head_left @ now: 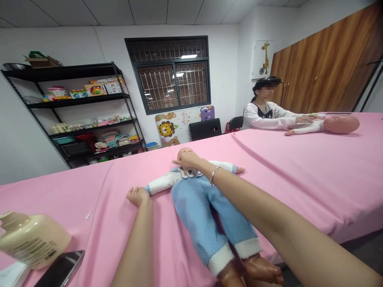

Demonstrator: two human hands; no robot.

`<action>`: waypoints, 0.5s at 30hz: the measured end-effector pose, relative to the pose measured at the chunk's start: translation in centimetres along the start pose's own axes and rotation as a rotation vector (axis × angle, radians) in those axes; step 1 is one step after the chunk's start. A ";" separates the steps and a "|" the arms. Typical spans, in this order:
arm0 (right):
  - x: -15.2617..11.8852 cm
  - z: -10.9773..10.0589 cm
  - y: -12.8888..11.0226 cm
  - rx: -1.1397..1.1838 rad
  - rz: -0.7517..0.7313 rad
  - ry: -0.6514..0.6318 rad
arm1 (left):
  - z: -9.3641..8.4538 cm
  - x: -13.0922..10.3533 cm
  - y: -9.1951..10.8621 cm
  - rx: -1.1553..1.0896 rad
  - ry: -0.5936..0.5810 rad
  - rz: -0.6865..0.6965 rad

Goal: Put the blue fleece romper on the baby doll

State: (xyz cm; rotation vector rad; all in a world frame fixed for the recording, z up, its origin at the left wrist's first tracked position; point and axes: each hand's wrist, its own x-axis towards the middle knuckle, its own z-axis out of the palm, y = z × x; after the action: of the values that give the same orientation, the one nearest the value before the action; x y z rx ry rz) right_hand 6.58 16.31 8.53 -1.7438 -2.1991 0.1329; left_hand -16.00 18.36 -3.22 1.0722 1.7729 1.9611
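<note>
A baby doll [194, 203] lies on its back on the pink-covered table [119, 227], its feet toward me. It wears fluffy blue trousers with white cuffs and a white top with blue cuffs. My right hand [189, 160], with a silver bangle at the wrist, rests over the doll's lower face and neck; one digit stretches out to the left and the others are bent. My left hand [138, 196] is curled at the end of the doll's outstretched sleeve, closed around the doll's hand, which it hides. The doll's other hand [240, 170] lies free.
A cream pump bottle [36, 239] and a dark phone [61, 269] lie near left, beside a white box [14, 275]. Across the table a person [263, 113] sits with hands at a second doll [341, 124]. A black shelf rack [74, 101] stands behind.
</note>
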 end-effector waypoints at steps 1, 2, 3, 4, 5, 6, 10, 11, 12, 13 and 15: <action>-0.2 -0.5 0.6 -0.026 0.029 0.047 | -0.2 0.0 0.1 0.010 0.048 -0.001; -0.4 -0.9 1.4 -0.039 0.059 0.082 | -0.3 -0.1 0.4 0.019 0.106 -0.004; -0.9 -1.2 2.3 -0.057 0.089 0.114 | -0.4 -0.2 0.9 0.027 0.163 0.001; -1.4 -1.3 3.3 -0.075 0.117 0.141 | -0.6 -0.4 1.5 0.034 0.212 0.022; -2.0 -1.1 4.3 -0.088 0.143 0.164 | -0.7 -0.7 2.2 0.040 0.234 0.063; -2.7 -0.7 5.4 -0.092 0.168 0.184 | -0.7 -1.1 3.0 0.045 0.223 0.118; -5.4 3.1 9.6 0.076 0.288 0.272 | -0.3 -4.1 5.3 0.069 -0.198 0.362; -5.9 4.4 10.6 0.166 0.298 0.299 | 0.0 -5.0 5.5 0.085 -0.341 0.400; -6.4 5.7 11.4 0.264 0.301 0.328 | 0.3 -5.8 5.7 0.105 -0.487 0.431; -6.7 6.8 12.1 0.352 0.300 0.357 | 0.7 -6.5 5.8 0.123 -0.630 0.461; -7.3 8.3 13.1 0.466 0.299 0.401 | 1.3 -7.3 6.1 0.143 -0.825 0.497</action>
State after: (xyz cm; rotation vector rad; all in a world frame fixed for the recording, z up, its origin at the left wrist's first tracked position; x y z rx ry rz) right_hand 17.60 13.62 -4.37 -1.6419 -1.4758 0.3087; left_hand -8.56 13.27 0.04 2.1306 1.2538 1.2576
